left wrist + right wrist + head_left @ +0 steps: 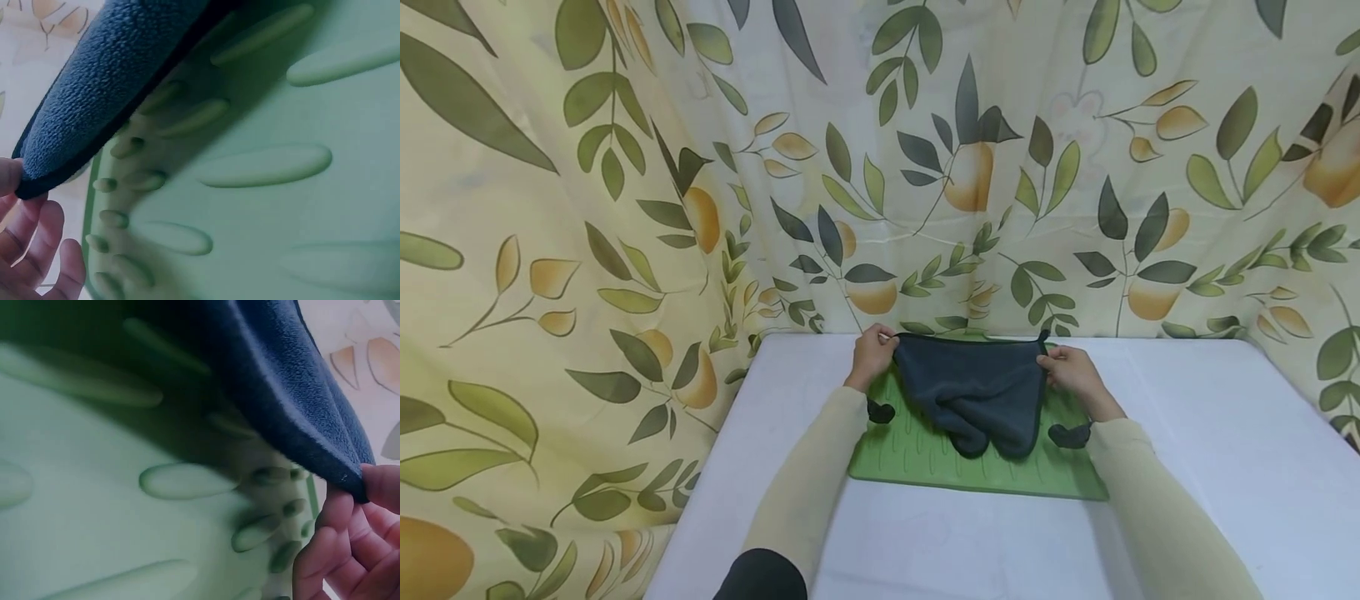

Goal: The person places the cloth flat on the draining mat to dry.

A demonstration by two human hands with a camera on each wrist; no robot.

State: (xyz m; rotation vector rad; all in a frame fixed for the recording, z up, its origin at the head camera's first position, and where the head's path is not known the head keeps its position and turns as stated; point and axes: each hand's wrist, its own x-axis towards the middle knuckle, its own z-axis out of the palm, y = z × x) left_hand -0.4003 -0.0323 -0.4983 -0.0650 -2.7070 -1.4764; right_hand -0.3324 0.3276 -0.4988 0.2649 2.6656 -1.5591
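A dark blue-grey cloth with black edging hangs between my two hands over a green ridged mat. My left hand pinches its upper left corner; in the left wrist view the thumb and fingers grip the edged corner. On the other side my right hand pinches the upper right corner, near a small black loop. The right wrist view shows that cloth corner between thumb and fingers. The cloth's lower part is folded and bunched, low over the mat.
The mat lies on a white-covered table. Behind and to the left hangs a curtain printed with leaves and fruit, close to the table's back edge. Dark wrist-camera pieces sit by both wrists.
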